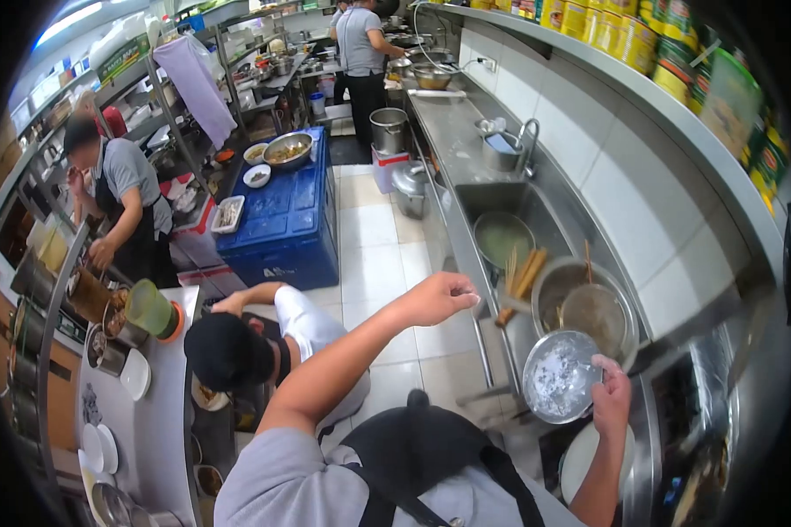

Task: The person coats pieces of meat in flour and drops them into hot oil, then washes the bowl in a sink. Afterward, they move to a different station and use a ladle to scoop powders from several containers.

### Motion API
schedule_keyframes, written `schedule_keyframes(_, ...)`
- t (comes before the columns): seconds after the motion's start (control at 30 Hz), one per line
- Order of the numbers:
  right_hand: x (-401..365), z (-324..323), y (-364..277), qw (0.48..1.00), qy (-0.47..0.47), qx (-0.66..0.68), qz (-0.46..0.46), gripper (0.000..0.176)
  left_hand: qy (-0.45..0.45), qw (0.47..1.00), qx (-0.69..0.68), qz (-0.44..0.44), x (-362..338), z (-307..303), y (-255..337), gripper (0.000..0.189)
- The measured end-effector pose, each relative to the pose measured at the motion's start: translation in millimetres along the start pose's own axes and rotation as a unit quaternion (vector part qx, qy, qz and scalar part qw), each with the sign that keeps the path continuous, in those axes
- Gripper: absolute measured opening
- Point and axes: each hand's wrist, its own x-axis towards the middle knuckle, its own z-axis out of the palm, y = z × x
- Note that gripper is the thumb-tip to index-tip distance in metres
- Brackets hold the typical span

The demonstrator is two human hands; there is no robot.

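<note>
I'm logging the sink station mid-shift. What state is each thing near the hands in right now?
left hand: raised, fingertips pinched, nothing visible in it.
right hand: gripping the metal bowl's rim.
metal bowl: held tipped, whitish wet film inside.
pot: upright in the sink, holding greenish liquid.
large basin: in the sink, strainer resting inside.
tap: no running water visible.

The left arm stretches forward, left hand (435, 299) loosely bunched, while the right hand (611, 397) grips low, fingers curled.
</note>
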Motion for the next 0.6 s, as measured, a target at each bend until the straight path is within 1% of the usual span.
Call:
schedule_keyframes(0.03,25.6,4.5,-25.8,0.998,0.008,0.048,0.043,0.048,-0.006,1.000,0.024,-0.017,30.2,-19.5,12.5,0.022)
schedule_keyframes(0.07,46.7,8.0,-12.0,0.998,0.009,0.050,0.043,0.048,-0.006,0.999,0.026,-0.017,45.8,-32.4,5.9,0.022)
schedule_keyframes(0.1,70.7,9.2,12.5,0.999,0.007,0.027,-0.026,0.047,-0.001,0.999,0.029,-0.017,62.4,-46.5,-0.3,0.023)
schedule_keyframes(0.13,91.5,14.7,13.8,0.995,0.006,0.002,-0.095,0.047,0.006,0.999,0.031,-0.015,79.9,-60.2,-6.4,0.023)
schedule_keyframes(0.17,106.4,18.3,10.9,0.995,0.008,-0.002,-0.095,0.047,0.015,1.000,0.020,-0.015,94.5,-71.5,-14.3,0.023)
schedule_keyframes(0.2,117.9,32.1,-12.7,0.998,0.002,0.051,-0.031,0.048,0.013,1.000,0.015,-0.015,105.6,-79.7,-17.9,0.023)
schedule_keyframes(0.23,129.6,41.0,-26.5,0.994,-0.004,0.104,0.033,0.048,0.017,0.999,-0.009,-0.042,115.8,-87.3,-20.7,0.023)
schedule_keyframes(0.27,143.0,41.7,-28.7,0.994,-0.001,0.104,0.037,0.048,0.019,0.997,-0.028,-0.071,128.5,-96.6,-17.8,0.022)
schedule_keyframes(0.33,173.1,47.9,-22.0,0.997,-0.015,0.051,0.057,0.049,0.006,0.998,-0.017,-0.057,152.0,-108.9,-34.6,0.022)
schedule_keyframes(0.4,203.1,57.2,-20.4,0.998,-0.020,0.034,0.052,0.049,-0.042,0.997,-0.035,-0.060,175.9,-121.9,-53.6,0.022)
schedule_keyframes(0.43,216.8,62.1,-17.9,0.998,-0.026,0.020,0.050,0.049,-0.053,0.994,-0.049,-0.085,190.3,-128.5,-63.6,0.023)
schedule_keyframes(0.47,232.3,65.8,-10.4,0.998,-0.023,0.020,0.052,0.049,-0.057,0.994,-0.049,-0.084,205.3,-134.9,-73.5,0.023)
schedule_keyframes(0.53,261.7,76.3,1.3,1.000,-0.005,0.003,0.027,0.049,-0.088,0.994,-0.040,-0.050,236.8,-147.4,-89.9,0.023)
schedule_keyframes(0.57,273.6,82.9,-0.4,1.000,0.004,0.003,0.029,0.049,-0.116,0.990,-0.039,-0.062,255.9,-155.1,-97.1,0.024)
schedule_keyframes(0.6,283.7,89.9,-6.0,0.998,0.015,-0.004,0.064,0.049,-0.125,0.990,-0.038,-0.056,274.4,-161.9,-105.0,0.024)
